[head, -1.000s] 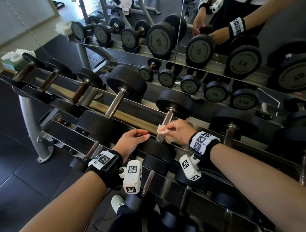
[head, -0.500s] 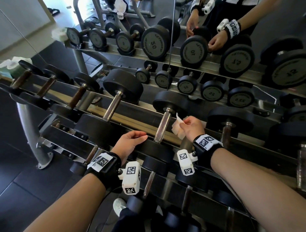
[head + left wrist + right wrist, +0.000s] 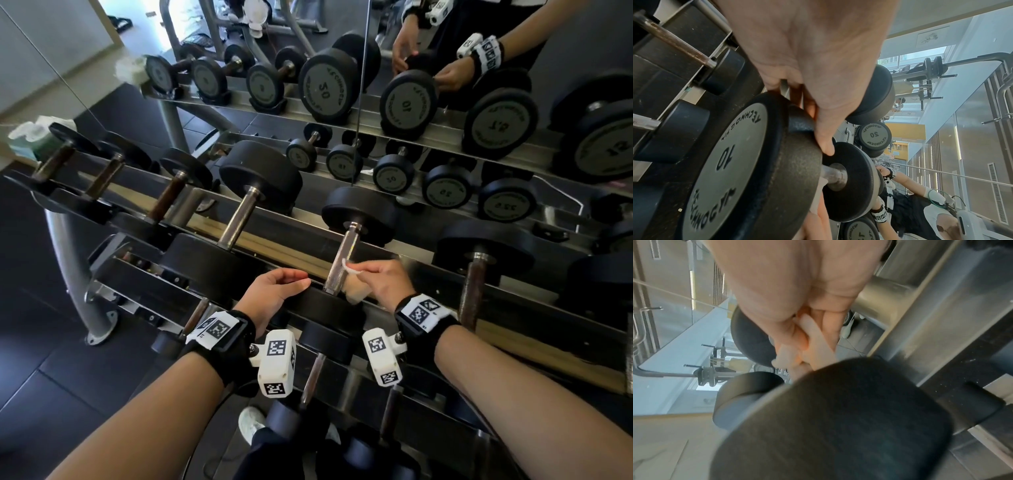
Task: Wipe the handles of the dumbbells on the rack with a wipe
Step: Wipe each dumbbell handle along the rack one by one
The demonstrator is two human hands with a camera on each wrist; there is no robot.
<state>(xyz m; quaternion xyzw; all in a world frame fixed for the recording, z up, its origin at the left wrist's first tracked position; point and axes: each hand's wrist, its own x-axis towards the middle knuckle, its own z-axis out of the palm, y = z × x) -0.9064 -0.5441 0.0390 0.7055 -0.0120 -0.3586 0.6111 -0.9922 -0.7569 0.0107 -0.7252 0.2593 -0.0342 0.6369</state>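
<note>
A black dumbbell marked 10 lies on the upper rack rail, its steel handle (image 3: 344,246) running away from me. My left hand (image 3: 284,284) holds the rim of the dumbbell's near head (image 3: 322,308), fingers curled over its edge. The left wrist view shows this head (image 3: 731,162) with the left hand (image 3: 818,81) on top. My right hand (image 3: 359,270) pinches a white wipe (image 3: 358,293) against the right side of the handle's lower half. The right wrist view shows the wipe (image 3: 813,340) between the fingers of the right hand (image 3: 789,288), above the dark head (image 3: 838,418).
More dumbbells lie on the rail: a steel-handled one (image 3: 239,219) to the left, a rusty-handled one (image 3: 474,291) to the right. A lower tier (image 3: 315,380) sits under my wrists. A mirror (image 3: 370,68) behind doubles the rack. A green wipe pack (image 3: 34,140) stands far left.
The right hand wiped low on the handle, drew away to the right with the wipe, and now is back against the handle's right side. The left hand stayed on the head.
</note>
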